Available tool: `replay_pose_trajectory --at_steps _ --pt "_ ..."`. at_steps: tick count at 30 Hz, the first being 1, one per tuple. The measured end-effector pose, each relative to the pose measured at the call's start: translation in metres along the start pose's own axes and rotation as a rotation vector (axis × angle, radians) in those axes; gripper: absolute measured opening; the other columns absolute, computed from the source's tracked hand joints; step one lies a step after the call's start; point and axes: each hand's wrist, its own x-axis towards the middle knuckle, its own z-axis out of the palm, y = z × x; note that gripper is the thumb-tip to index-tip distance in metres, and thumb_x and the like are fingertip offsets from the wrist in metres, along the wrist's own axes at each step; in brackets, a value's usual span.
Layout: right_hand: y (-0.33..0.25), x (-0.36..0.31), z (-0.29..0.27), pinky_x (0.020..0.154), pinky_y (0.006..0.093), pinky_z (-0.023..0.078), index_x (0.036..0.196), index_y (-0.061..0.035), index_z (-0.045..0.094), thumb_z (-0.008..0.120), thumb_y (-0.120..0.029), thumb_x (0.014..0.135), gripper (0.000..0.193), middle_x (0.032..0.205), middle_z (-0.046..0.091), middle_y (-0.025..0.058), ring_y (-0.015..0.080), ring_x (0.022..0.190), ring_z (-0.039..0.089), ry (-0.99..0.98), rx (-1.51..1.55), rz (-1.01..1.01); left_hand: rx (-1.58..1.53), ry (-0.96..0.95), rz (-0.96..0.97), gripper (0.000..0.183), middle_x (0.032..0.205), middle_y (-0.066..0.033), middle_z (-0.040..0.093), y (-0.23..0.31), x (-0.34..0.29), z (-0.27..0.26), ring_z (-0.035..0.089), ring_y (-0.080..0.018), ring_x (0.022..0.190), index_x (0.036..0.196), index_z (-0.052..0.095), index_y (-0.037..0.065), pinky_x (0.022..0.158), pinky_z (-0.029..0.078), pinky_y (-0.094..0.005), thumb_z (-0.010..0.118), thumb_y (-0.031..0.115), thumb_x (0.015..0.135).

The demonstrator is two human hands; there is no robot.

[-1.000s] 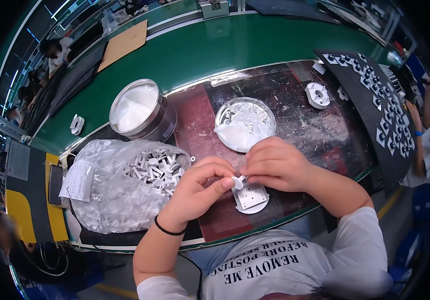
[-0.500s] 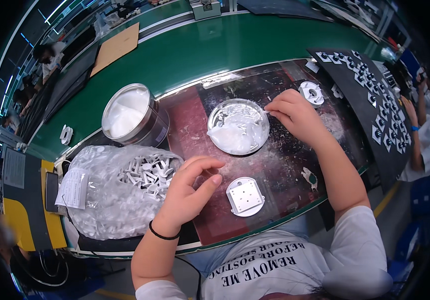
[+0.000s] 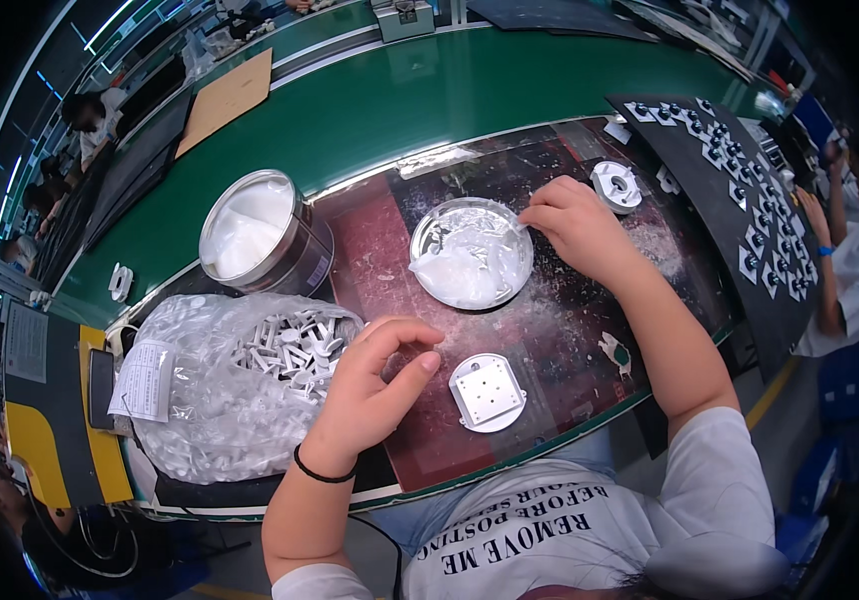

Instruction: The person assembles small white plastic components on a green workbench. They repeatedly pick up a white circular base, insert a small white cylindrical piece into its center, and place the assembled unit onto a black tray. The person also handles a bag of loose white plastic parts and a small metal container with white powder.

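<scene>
A round metal dish [image 3: 422, 247] holds glossy white paste [image 3: 470, 270] and stands in the middle of the work mat. At the dish's right rim, my right hand [image 3: 575, 228] is closed in a pinch; whatever its fingertips grip is too small to make out. My left hand [image 3: 375, 385] hovers with thumb and fingers apart, holding nothing, between a clear plastic bag [image 3: 215, 420] and a flat white part. This flat part [image 3: 489, 392], a square plate with small holes on a rounded base, lies on the mat close to me. Small grey-white stemmed pieces [image 3: 295, 345] fill the bag's opening.
A metal can [image 3: 290, 255] of white paste stands behind the bag. Right of the dish sits a round white fixture [image 3: 617, 187]. A black board [image 3: 750, 215] with rows of small parts covers the right side. A co-worker's hand [image 3: 812, 212] is beyond it.
My right hand has shifted slightly left, its fingertips now closer over the dish's rim. The left hand keeps its pose. The whole view has shifted a little.
</scene>
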Motion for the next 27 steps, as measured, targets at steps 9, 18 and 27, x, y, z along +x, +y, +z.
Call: replay_pose_trajectory --at_steps 9,18,27 --pt "-0.0023 -0.0004 -0.0030 0.084 0.0340 0.042 0.088 -0.0095 0.068 0.061 -0.004 0.075 0.015 0.092 0.060 0.0008 0.0198 0.097 0.054 -0.030 -0.041 -0.002 -0.003 -0.048 -0.016 0.018 0.099 -0.0088 0.061 0.0042 0.0003 -0.0014 0.057 -0.0218 0.096 0.098 0.061 0.001 0.086 0.043 -0.0314 0.063 0.008 0.082" --pt "-0.0022 -0.0005 -0.0028 0.084 0.0341 0.042 0.086 -0.0097 0.069 0.060 -0.005 0.076 0.015 0.092 0.061 0.0001 0.0196 0.096 0.054 -0.031 -0.047 -0.010 -0.003 -0.061 -0.015 0.017 0.098 -0.0089 0.061 0.0065 0.0004 -0.0019 0.057 -0.0219 0.095 0.097 0.061 0.001 0.086 0.043 -0.0315 0.063 0.007 0.081" --pt "-0.0016 0.0001 -0.0023 0.083 0.0341 0.042 0.085 -0.0099 0.068 0.060 -0.002 0.073 0.017 0.092 0.060 -0.0002 0.0197 0.096 0.054 -0.017 -0.051 -0.035 0.016 -0.104 -0.023 0.018 0.103 -0.0108 0.057 0.0088 0.0003 -0.0039 0.054 -0.0195 0.099 0.098 0.059 -0.002 0.090 0.041 -0.0314 0.063 0.006 0.082"
